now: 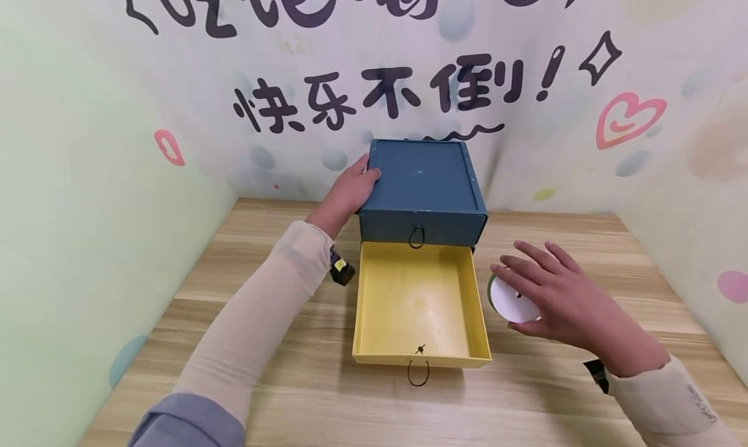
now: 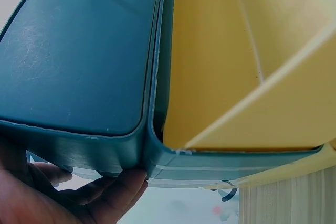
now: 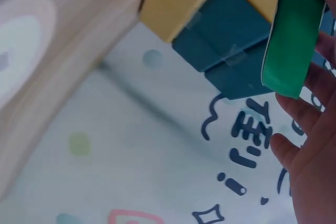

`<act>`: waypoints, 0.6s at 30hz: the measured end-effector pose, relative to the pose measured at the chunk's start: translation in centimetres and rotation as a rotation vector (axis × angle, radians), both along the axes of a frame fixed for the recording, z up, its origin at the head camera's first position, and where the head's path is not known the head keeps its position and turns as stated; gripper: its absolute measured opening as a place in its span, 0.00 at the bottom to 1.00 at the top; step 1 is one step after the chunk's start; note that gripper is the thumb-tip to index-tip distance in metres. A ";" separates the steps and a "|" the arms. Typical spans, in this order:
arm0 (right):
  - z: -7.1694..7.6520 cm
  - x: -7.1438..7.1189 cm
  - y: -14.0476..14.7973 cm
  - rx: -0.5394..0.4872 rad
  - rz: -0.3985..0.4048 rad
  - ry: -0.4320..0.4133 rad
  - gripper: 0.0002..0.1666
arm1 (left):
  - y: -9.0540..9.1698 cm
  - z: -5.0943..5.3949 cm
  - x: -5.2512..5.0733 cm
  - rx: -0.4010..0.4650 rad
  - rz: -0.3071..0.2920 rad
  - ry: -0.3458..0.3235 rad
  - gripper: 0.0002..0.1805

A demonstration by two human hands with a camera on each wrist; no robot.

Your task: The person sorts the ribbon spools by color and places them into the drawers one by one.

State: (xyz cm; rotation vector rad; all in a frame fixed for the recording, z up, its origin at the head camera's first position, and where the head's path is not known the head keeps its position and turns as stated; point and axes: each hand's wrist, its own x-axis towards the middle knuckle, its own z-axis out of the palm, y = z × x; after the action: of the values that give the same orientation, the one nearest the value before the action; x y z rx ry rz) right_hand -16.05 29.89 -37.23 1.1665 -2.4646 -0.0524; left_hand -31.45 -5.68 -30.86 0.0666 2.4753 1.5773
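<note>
ok, white-faced green disc [image 1: 514, 303] is just rt of the yellow drawer [image 1: 417, 304], my r hand [image 1: 567, 297] gripping it at the rim. l hand [image 1: 353, 187] rests on the blue case [image 1: 421, 184], fingers unclenched vs its side. risk: if r fingers ease off, disc prob slips & rolls; a knock on the jutting drawer might tip the case. wood-grain desk [image 1: 304, 401] below, pale wall [image 1: 555, 161] w/ black lettering [image 1: 391, 102] behind.

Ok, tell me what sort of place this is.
Probably a small booth for tabletop work: a wood-grain table fits against a decorated back wall with large Chinese lettering, beside a pale green side wall.
</note>
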 end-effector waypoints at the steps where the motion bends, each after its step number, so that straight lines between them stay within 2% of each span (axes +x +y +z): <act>1: 0.3 0.1 -0.1 0.000 0.008 0.003 0.53 | 0.0 0.0 0.0 0.001 0.001 -0.002 0.34; 4: 1.1 0.4 -0.5 -0.004 0.030 0.005 0.49 | 0.0 0.0 0.0 0.002 0.005 -0.008 0.34; 11: 3.0 0.5 -1.6 -0.017 0.068 0.038 0.48 | 0.1 0.0 0.0 0.002 0.000 -0.005 0.34; 18: 4.3 0.3 -2.8 0.047 0.109 0.050 0.51 | 0.0 0.0 0.0 0.000 0.004 0.000 0.34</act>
State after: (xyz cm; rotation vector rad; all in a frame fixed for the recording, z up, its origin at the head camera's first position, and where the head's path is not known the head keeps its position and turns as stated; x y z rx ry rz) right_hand -15.78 27.05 -32.96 1.3018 -2.3639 -0.1074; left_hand -31.46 -5.64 -30.90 0.0620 2.4771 1.5789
